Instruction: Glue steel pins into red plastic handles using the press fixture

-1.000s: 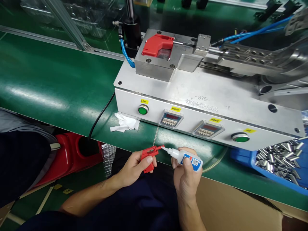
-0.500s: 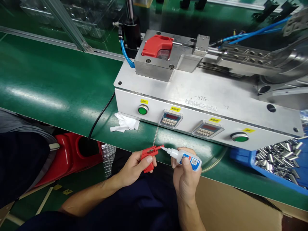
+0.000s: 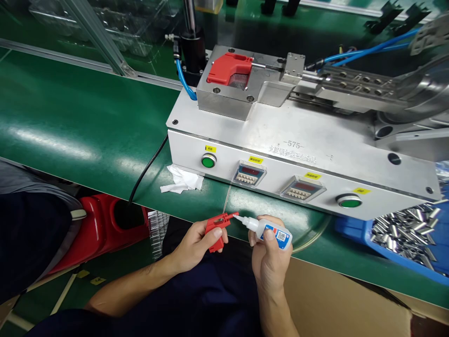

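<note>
My left hand is closed around a red plastic handle-shaped part, thumb on its side, with a narrow stem pointing right. In my right hand is a small white glue bottle with a blue label, lying tilted with its tapered nozzle to the left. The nozzle tip meets the end of the red stem or is right beside it; I cannot tell whether a drop comes out. A similar red part sits in the metal block of the fixture beyond my hands.
The white machine base carries green buttons and small timers. Crumpled white paper lies by its left corner. At the right, a blue bin holds several metal tubes. A red stool and a person's dark-clothed leg are at the left.
My right hand and the glue bottle have shifted slightly left, bringing the nozzle a little further along the red stem's end. My left hand stays nearly still.
</note>
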Tool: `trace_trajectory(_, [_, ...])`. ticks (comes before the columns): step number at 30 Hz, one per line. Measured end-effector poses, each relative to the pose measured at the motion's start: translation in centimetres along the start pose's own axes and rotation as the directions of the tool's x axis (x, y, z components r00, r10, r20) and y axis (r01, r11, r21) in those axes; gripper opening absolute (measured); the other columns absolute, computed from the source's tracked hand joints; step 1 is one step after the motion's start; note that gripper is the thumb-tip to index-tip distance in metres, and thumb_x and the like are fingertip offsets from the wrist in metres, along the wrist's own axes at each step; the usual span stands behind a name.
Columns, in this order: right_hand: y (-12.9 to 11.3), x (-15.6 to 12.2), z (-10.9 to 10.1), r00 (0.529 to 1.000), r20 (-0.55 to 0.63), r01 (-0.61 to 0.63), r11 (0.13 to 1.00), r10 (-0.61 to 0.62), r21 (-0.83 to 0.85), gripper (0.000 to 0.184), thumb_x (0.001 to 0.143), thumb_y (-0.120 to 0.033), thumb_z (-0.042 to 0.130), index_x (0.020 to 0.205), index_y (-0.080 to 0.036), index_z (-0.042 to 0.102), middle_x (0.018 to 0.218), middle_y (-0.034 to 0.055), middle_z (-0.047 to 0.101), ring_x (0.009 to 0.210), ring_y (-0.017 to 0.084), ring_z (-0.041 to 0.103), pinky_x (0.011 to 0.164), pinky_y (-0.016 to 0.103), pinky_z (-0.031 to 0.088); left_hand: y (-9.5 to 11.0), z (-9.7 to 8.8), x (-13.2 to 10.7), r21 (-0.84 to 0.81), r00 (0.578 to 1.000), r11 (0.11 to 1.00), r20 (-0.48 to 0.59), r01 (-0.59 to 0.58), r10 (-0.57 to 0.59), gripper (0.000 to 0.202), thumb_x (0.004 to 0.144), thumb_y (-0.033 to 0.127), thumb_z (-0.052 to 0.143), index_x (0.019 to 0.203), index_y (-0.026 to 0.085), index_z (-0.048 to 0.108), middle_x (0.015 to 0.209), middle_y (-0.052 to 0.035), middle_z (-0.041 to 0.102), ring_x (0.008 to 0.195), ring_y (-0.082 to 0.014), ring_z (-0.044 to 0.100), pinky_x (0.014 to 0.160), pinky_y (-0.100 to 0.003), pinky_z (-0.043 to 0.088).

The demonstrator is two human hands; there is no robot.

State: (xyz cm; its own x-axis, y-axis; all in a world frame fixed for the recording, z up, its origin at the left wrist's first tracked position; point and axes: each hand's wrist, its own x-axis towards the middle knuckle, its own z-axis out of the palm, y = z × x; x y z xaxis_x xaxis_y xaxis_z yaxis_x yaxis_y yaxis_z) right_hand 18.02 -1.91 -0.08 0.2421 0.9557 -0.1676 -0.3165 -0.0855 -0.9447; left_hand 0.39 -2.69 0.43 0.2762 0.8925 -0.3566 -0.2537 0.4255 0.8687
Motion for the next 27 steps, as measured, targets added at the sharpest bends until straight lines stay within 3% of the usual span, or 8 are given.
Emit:
trace_trajectory(14, [-0.3, 0.2, 0.4, 1.000, -0.013, -0.026, 0.999, 0.026, -0.048, 0.043, 0.086, -0.058, 0.080, 0.094, -0.019, 0.065, 0.057, -0.0047, 0.050, 0.048, 0.011, 0.044, 0.049, 0.025, 0.033, -0.3, -0.1, -0.1, 0.013, 1.000, 1.000, -0.008, 0.017, -0.017, 0.056, 0.097, 0.066, 0.068, 0.085, 0.012, 0.072, 0.066, -0.0039, 0.063, 0.057, -0.0117, 0.058, 0.058, -0.023, 0.049])
trace_trajectory(18, [-0.3, 0.3, 0.2, 1.000, -0.023, -0.015, 1.000, 0.015, -0.011, 0.042, 0.086, -0.057, 0.081, 0.094, -0.020, 0.065, 0.055, -0.0061, 0.047, 0.047, 0.011, 0.042, 0.048, 0.025, 0.033, -0.8, -0.2, -0.2, -0.059, 0.999, 0.998, -0.043, 0.010, -0.013, 0.048, 0.098, 0.061, 0.069, 0.094, 0.014, 0.067, 0.070, -0.0028, 0.064, 0.059, -0.0120, 0.057, 0.058, -0.023, 0.048])
trace_trajectory(22, [-0.7, 0.5, 0.1, 0.999, -0.024, -0.034, 0.999, 0.034, 0.019, 0.043, 0.085, -0.058, 0.081, 0.095, -0.019, 0.067, 0.056, -0.0061, 0.045, 0.048, 0.011, 0.043, 0.049, 0.025, 0.033, -1.2, -0.4, -0.4, -0.122, 0.999, 0.992, -0.007, -0.037, 0.037, 0.044, 0.103, 0.058, 0.062, 0.096, 0.015, 0.066, 0.079, -0.0044, 0.064, 0.067, -0.0132, 0.056, 0.064, -0.025, 0.048])
trace_trajectory(25, [-1.1, 0.7, 0.1, 0.999, -0.018, -0.033, 0.999, 0.034, 0.029, 0.043, 0.085, -0.059, 0.081, 0.095, -0.020, 0.066, 0.058, -0.0056, 0.046, 0.049, 0.011, 0.044, 0.050, 0.025, 0.033, -1.0, -0.5, -0.5, -0.035, 0.996, 0.997, -0.066, -0.068, 0.065, 0.046, 0.103, 0.059, 0.061, 0.098, 0.015, 0.072, 0.090, -0.0058, 0.064, 0.076, -0.0141, 0.055, 0.072, -0.026, 0.048])
trace_trajectory(27, [-1.3, 0.8, 0.2, 0.999, -0.028, -0.019, 0.999, 0.020, 0.026, 0.043, 0.085, -0.059, 0.081, 0.095, -0.020, 0.066, 0.059, -0.0051, 0.048, 0.049, 0.011, 0.043, 0.050, 0.026, 0.033, -0.6, -0.5, -0.5, 0.062, 0.993, 0.996, -0.103, -0.058, 0.064, 0.049, 0.102, 0.061, 0.062, 0.098, 0.014, 0.075, 0.092, -0.0061, 0.063, 0.074, -0.0137, 0.052, 0.069, -0.026, 0.046])
